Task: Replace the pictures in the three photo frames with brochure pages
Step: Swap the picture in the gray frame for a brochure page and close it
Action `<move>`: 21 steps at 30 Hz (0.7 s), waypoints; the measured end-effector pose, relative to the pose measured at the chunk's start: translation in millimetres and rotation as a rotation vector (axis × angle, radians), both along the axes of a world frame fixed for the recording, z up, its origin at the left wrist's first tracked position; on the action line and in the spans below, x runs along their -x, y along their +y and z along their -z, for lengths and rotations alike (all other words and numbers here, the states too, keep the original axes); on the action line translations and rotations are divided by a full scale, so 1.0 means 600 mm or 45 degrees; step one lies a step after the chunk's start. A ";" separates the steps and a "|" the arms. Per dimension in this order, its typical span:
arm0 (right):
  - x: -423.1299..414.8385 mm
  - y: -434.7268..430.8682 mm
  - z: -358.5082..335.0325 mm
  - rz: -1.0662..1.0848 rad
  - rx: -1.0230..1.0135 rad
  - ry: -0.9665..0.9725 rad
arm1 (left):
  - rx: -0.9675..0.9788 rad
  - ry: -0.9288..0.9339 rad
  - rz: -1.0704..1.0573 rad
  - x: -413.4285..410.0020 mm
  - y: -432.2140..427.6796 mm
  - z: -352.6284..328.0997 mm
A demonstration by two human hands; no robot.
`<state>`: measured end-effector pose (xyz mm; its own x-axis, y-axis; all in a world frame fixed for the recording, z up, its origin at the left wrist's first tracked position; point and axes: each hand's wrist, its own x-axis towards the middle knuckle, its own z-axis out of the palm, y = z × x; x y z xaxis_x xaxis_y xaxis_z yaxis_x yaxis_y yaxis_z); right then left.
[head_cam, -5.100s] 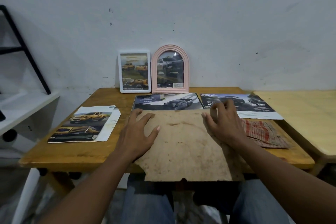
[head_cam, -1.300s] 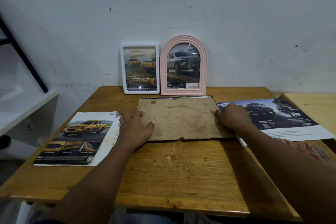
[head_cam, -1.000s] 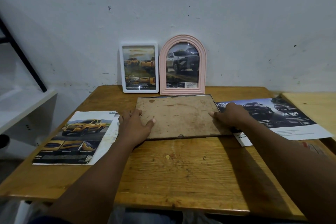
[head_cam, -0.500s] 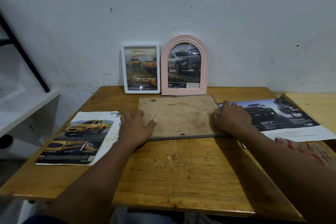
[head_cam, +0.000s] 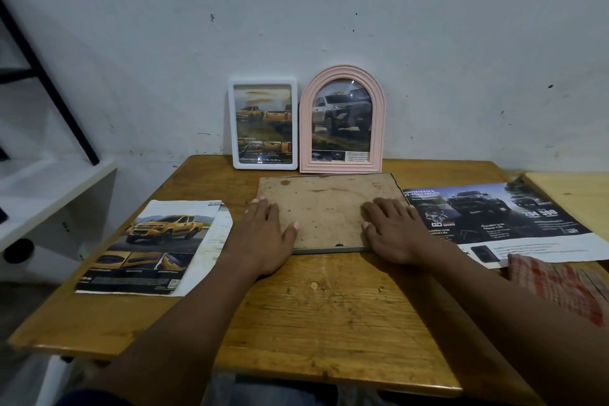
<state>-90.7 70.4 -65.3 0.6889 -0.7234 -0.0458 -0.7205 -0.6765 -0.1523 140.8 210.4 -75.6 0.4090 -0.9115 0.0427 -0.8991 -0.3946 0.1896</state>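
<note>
Right hand (head_cam: 395, 231) slid inward; with left hand (head_cam: 267, 234), fingers straight, flat on face-down frame (head_cam: 326, 208). Scuffed desk (head_cam: 329, 306): yellow brochure (head_cam: 155, 244) 9 o'clock, dark brochure (head_cam: 494, 217) 3. Stained wall (head_cam: 395, 26) 12.

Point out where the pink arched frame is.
Head view, back centre of the table: the pink arched frame stands against the wall, right of the white frame, behind the face-down frame.

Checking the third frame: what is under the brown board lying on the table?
Only a thin grey frame edge shows along the board's near side. The left hand and right hand press on top. Any page beneath is covered.
</note>
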 end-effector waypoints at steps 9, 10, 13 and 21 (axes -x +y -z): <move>-0.011 -0.006 -0.003 -0.030 -0.093 0.075 | -0.077 -0.074 0.062 -0.002 0.001 -0.014; -0.014 -0.007 -0.004 -0.033 -0.097 0.069 | -0.073 -0.089 0.068 -0.002 0.002 -0.014; -0.022 -0.008 -0.006 -0.034 -0.082 0.065 | -0.058 -0.111 0.082 -0.004 0.005 -0.012; -0.020 0.006 -0.011 -0.025 -0.085 0.142 | -0.087 -0.112 0.109 -0.004 0.006 -0.020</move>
<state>-78.7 73.9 -58.8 0.6907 -0.7028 -0.1703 -0.7224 -0.6815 -0.1173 143.0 213.7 -63.8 0.3270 -0.9449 0.0120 -0.9420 -0.3250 0.0836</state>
